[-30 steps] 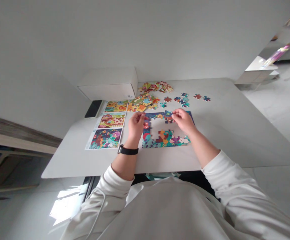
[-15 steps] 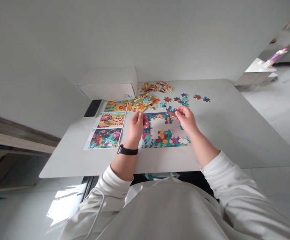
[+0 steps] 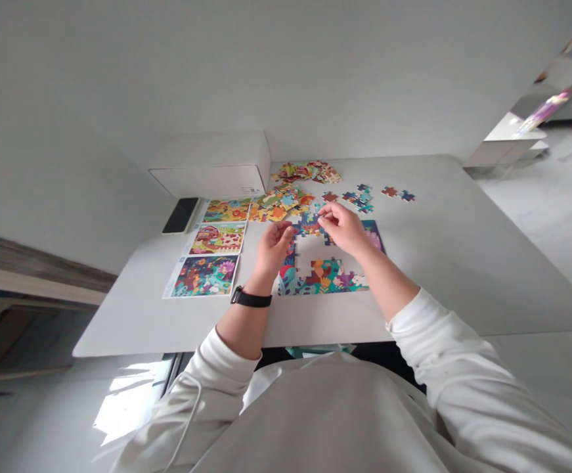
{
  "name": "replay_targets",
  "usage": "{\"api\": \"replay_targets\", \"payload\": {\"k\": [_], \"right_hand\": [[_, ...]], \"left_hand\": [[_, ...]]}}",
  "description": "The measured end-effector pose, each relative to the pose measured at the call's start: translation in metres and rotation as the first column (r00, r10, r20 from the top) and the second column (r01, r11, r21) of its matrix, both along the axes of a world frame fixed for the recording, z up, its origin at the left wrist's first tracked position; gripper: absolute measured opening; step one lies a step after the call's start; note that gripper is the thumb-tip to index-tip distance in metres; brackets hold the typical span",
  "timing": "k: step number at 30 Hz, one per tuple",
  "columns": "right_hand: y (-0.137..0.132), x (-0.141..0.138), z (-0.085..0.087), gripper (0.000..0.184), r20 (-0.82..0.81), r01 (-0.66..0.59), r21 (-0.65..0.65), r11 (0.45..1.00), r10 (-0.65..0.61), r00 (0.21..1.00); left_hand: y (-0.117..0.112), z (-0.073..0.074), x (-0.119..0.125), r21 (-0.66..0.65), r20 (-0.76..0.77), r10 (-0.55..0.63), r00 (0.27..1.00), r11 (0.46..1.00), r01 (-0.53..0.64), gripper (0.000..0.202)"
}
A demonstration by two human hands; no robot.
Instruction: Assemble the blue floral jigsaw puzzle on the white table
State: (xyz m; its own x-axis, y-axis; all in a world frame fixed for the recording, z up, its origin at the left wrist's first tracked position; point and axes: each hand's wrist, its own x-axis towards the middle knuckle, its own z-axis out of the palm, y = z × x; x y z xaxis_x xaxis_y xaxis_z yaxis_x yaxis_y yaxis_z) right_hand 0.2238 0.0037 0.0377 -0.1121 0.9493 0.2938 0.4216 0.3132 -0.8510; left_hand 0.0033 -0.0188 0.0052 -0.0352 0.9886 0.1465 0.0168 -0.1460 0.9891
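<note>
Left hand (image 3: 274, 249) and right hand (image 3: 342, 228) stand slightly apart above the top edge of a part-built jigsaw puzzle (image 3: 322, 279), fingertips curled inward; whether either pinches a piece cannot be told. Its thin card pieces should be light and stiff, best taken by their edges. The puzzle lies on a white table (image 3: 438, 276), beside three picture sheets (image 3: 217, 238) and near a heap of loose pieces (image 3: 280, 205). A white box (image 3: 209, 164) and a black phone (image 3: 181, 215) sit along the far side, above a pale floor (image 3: 542, 263).
</note>
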Motion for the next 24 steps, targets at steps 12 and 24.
{"api": "replay_targets", "payload": {"k": [12, 24], "right_hand": [[-0.010, -0.010, -0.036, 0.031, 0.180, -0.101, 0.141, 0.985, 0.075, 0.981], [-0.010, -0.006, -0.040, 0.024, 0.396, -0.132, 0.208, 0.969, 0.040, 0.918]], "left_hand": [[0.002, -0.005, -0.001, -0.161, -0.160, 0.035, 0.987, 0.985, -0.061, 0.024], [0.007, -0.005, -0.018, 0.041, -0.293, 0.235, 0.927, 0.972, -0.233, 0.022]]}}
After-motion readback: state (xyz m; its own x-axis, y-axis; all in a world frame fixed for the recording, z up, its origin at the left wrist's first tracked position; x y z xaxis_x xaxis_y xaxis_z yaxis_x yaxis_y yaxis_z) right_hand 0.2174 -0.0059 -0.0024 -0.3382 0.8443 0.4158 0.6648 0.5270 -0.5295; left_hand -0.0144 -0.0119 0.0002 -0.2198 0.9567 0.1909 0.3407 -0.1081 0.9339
